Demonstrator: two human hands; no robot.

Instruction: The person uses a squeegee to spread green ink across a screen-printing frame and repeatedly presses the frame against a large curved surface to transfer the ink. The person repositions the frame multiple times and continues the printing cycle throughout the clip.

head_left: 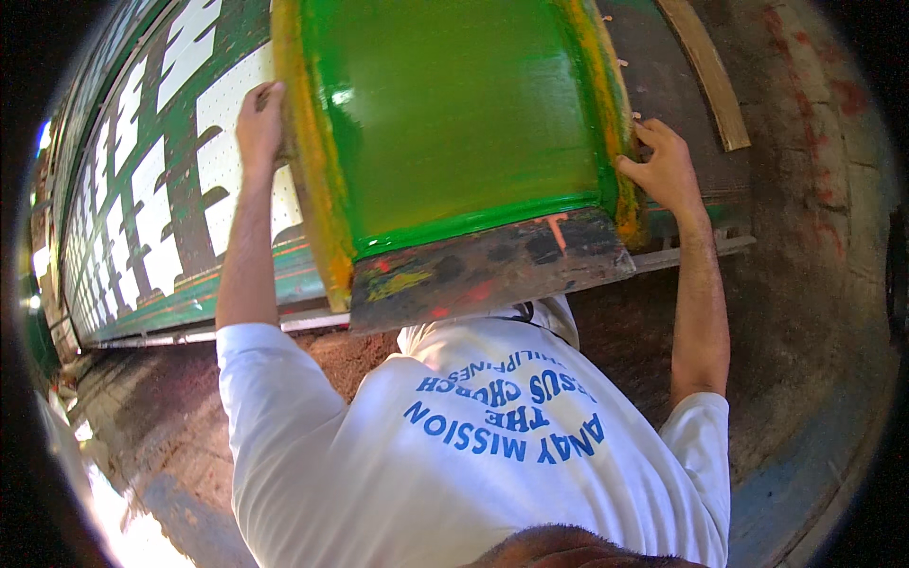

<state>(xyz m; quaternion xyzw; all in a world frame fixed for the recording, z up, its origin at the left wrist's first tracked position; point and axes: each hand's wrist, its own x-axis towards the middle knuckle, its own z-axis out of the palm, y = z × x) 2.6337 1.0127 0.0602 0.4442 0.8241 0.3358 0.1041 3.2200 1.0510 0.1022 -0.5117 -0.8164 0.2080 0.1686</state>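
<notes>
Screen [464, 114] between both hands' fingers [656, 135]

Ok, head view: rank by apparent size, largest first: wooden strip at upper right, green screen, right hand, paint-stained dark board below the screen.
1. Green screen
2. Paint-stained dark board
3. Right hand and wooden strip: unranked, similar area; the strip looks longer.

A head-worn fisheye looks closely down over the shirt [360, 464] toward both hands [258, 133].
</notes>
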